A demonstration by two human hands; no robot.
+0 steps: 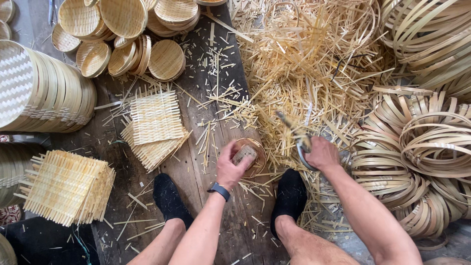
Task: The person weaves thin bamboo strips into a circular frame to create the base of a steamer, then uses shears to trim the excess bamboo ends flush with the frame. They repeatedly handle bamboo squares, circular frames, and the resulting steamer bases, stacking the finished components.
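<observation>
My left hand (230,164) presses a short wooden block (244,154) down into a small round bamboo basket (258,153) that rests on the plank floor between my feet. A dark watch sits on that wrist. My right hand (321,153) grips the handle of a curved knife (300,140), its blade blurred and pointing up and left over the bamboo offcuts, just right of the basket. My two feet in black socks (169,196) stand on either side of the work.
Square woven bamboo mats (156,118) lie left of the basket, with a thick stack (66,186) at lower left. Finished round lids (122,44) pile at top left. Bamboo strip hoops (422,142) heap on the right. Loose offcuts (304,64) cover the floor ahead.
</observation>
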